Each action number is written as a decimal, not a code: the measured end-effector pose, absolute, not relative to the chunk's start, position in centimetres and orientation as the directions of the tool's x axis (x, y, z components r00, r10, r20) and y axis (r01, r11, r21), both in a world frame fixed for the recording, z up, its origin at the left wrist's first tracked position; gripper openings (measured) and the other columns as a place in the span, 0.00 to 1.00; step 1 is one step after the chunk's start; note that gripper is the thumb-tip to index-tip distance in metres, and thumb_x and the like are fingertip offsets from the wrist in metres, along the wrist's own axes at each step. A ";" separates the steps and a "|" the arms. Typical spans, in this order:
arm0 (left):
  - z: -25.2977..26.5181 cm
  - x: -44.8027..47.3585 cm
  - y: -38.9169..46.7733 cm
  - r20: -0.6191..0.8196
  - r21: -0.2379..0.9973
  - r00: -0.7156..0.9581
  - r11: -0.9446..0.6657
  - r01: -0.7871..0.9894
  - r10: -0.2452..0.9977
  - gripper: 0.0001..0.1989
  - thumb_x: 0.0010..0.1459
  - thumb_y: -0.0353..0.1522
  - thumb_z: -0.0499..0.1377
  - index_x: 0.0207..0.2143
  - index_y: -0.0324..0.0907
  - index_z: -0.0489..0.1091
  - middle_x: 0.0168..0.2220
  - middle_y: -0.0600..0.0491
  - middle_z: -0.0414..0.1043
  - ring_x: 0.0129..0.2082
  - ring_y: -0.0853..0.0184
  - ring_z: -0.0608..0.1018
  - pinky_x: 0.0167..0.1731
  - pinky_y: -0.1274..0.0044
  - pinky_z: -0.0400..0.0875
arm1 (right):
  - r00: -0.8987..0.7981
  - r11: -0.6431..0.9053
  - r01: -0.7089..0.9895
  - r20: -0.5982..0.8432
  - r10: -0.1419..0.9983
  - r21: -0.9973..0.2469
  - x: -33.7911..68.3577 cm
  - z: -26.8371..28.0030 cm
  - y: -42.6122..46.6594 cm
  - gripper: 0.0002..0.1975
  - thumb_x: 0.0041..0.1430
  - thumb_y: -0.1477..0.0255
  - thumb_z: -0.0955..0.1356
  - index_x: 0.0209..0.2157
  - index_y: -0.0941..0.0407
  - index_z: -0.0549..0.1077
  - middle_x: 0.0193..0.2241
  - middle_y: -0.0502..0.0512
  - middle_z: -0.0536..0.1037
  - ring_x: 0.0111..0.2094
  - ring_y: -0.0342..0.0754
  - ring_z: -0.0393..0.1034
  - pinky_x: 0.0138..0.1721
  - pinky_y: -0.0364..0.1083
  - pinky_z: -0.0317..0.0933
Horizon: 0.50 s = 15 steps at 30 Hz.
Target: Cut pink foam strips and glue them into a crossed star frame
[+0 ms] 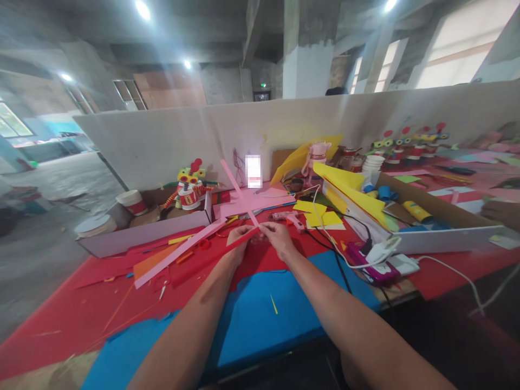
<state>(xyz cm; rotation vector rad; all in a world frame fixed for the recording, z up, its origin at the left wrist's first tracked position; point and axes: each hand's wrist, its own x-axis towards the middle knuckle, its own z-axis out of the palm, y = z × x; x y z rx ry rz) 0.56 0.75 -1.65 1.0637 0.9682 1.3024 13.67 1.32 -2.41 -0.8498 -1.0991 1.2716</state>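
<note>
The red strip (pixel 206 261) lay in the person's hands with its far end at the fingertips and its long axis running off toward eight o'clock, across the left hand (pixel 239 238). That made the left hand nearer to the long trailing part, while the right hand (pixel 276 236) sat at the end, at about three o'clock of it. Both hands were narrow, their fingers closed on the red strip near that end. A pink strip (pixel 238 187) met the same spot and pointed away toward eleven o'clock; whether the fingers pinched it too, or the two were joined, could not be told.

A loose pink strip (pixel 179 254) lay beyond the red one, nearly parallel. Scissors (pixel 242 216) rested just beside the hands at eleven o'clock, and a pink glue gun (pixel 293 221) near them between two and three.

The counter (pixel 60 330) was covered in red, with a blue sheet (pixel 260 319) at six o'clock under the forearms. A box (pixel 154 233) stood toward nine, toy figures (pixel 189 194) at ten, a purple power strip (pixel 379 274) between three and four, and a larger box (pixel 450 242) at three. A pale partition (pixel 174 135) closed off twelve o'clock; past it rose a column (pixel 311 73) under bright ceiling lights (pixel 143 9).
</note>
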 end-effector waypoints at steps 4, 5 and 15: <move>-1.0 0.9 0.2 0.062 0.946 0.095 -0.028 -0.323 0.994 0.15 0.38 0.34 0.71 0.29 0.37 0.74 0.22 0.54 0.74 0.20 0.72 0.72 0.21 0.80 0.65 | 0.052 0.180 -0.279 0.173 0.984 -0.943 13.8 -2.2 1.5 0.15 0.42 0.59 0.72 0.27 0.57 0.77 0.18 0.49 0.74 0.23 0.45 0.68 0.29 0.44 0.65; -0.8 1.0 0.1 0.062 0.943 0.105 -0.024 -0.332 0.993 0.16 0.38 0.34 0.71 0.31 0.38 0.74 0.23 0.54 0.74 0.21 0.72 0.73 0.22 0.80 0.66 | 0.065 0.170 -0.300 0.158 0.985 -0.939 13.7 -2.2 1.5 0.15 0.42 0.59 0.73 0.28 0.56 0.77 0.19 0.49 0.75 0.23 0.45 0.69 0.29 0.45 0.65; -0.9 0.5 0.5 0.141 0.970 -0.051 -0.148 -0.194 0.989 0.15 0.40 0.39 0.70 0.24 0.38 0.71 0.20 0.56 0.71 0.18 0.72 0.71 0.21 0.79 0.65 | -0.078 0.005 -0.426 0.042 0.996 -0.905 13.5 -1.8 1.1 0.20 0.31 0.59 0.78 0.25 0.56 0.75 0.21 0.48 0.76 0.24 0.45 0.72 0.33 0.46 0.70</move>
